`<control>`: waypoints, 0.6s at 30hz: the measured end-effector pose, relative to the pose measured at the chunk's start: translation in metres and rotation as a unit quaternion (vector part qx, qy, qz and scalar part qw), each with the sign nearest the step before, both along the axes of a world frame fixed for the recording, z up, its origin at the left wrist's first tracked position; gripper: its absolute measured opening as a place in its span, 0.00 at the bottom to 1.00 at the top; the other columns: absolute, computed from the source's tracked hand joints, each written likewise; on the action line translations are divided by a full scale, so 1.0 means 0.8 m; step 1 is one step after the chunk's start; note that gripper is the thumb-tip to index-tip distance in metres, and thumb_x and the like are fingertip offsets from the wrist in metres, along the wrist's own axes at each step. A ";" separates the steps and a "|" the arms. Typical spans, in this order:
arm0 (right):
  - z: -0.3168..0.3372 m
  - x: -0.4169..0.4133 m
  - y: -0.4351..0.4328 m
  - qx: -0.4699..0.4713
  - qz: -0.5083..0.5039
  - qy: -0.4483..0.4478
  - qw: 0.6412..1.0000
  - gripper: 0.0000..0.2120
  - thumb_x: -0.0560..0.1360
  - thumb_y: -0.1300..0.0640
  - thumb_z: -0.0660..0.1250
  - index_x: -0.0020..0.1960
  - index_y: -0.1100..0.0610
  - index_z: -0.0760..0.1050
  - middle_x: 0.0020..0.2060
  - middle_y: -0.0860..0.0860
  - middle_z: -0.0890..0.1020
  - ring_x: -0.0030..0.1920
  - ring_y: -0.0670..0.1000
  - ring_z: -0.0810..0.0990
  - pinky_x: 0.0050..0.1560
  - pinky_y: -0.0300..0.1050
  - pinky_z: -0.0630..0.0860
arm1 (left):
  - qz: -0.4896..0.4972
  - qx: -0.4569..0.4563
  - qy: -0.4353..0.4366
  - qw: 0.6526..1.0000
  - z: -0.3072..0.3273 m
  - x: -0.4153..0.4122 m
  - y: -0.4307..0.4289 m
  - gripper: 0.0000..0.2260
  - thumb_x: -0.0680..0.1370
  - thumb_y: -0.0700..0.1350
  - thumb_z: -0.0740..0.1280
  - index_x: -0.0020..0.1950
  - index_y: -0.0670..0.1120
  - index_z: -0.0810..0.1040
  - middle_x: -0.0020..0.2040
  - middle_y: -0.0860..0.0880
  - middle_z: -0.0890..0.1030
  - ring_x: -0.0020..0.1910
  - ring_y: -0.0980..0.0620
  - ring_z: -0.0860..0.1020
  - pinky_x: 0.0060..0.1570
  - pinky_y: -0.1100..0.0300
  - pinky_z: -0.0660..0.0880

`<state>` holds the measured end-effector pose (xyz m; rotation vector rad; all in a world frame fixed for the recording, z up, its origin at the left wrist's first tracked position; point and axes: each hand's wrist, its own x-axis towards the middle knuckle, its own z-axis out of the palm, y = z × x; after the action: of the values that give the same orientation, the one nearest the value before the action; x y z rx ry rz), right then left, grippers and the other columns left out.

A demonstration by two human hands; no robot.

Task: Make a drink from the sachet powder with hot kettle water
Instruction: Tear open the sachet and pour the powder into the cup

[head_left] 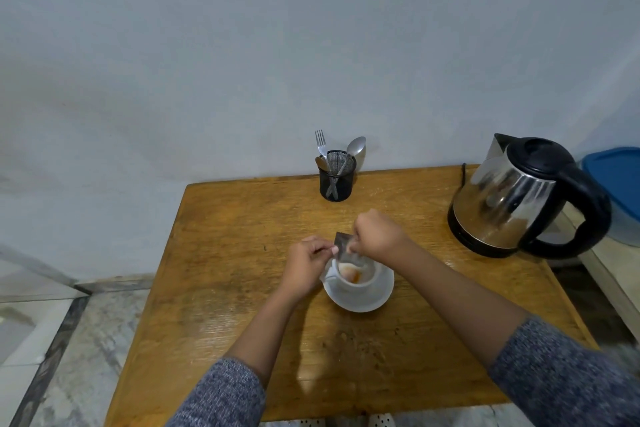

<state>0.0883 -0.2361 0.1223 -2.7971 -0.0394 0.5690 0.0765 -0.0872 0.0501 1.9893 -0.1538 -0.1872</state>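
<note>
Two hands held one small sachet over the cup.

The left hand (306,262) and right hand (375,236) both pinched the sachet (343,243) in closed fingers, right above the white cup (353,276) on its saucer (377,298), near the middle of the table (242,236). Some powder already lay inside. A shaky tip could spill powder onto the table. The kettle (519,194) stood far right; a knocked cup or hot water could hurt.

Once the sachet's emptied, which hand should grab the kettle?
Probably the right hand. The kettle stands on the person's right, handle turned outward to that side. The left hand would have to cross over the cup.
</note>
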 end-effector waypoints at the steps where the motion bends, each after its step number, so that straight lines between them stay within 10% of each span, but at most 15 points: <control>1: 0.001 0.001 0.002 0.038 -0.021 -0.002 0.999 0.14 0.72 0.57 0.71 0.30 0.56 0.71 0.28 0.50 0.73 0.32 0.50 0.74 0.29 0.41 0.67 | 0.016 -0.009 0.007 1.000 0.000 -0.002 0.006 0.05 0.73 0.39 0.68 0.46 0.41 0.83 0.38 0.52 0.78 0.38 0.58 0.75 0.37 0.74 0.69; 5: -0.001 0.003 0.025 0.175 -0.075 0.000 0.982 0.07 0.70 0.60 0.72 0.45 0.63 0.81 0.39 0.56 0.83 0.38 0.50 0.79 0.40 0.44 0.77 | 0.102 -0.039 0.014 0.994 -0.004 -0.011 0.037 0.04 0.73 0.40 0.69 0.45 0.43 0.83 0.41 0.47 0.82 0.42 0.53 0.78 0.43 0.63 0.73; 18: -0.089 -0.029 0.136 0.221 0.005 0.025 0.975 0.11 0.67 0.57 0.72 0.37 0.51 0.68 0.33 0.51 0.76 0.37 0.53 0.76 0.39 0.47 0.74 | 0.227 -0.012 0.093 0.969 -0.048 -0.096 0.141 0.10 0.75 0.43 0.67 0.35 0.54 0.81 0.36 0.37 0.83 0.34 0.50 0.76 0.37 0.56 0.71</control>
<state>0.0652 -0.1269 0.0507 -2.3510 -0.1512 0.5539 -0.0006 0.0254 0.0121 1.9153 0.4169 -0.0736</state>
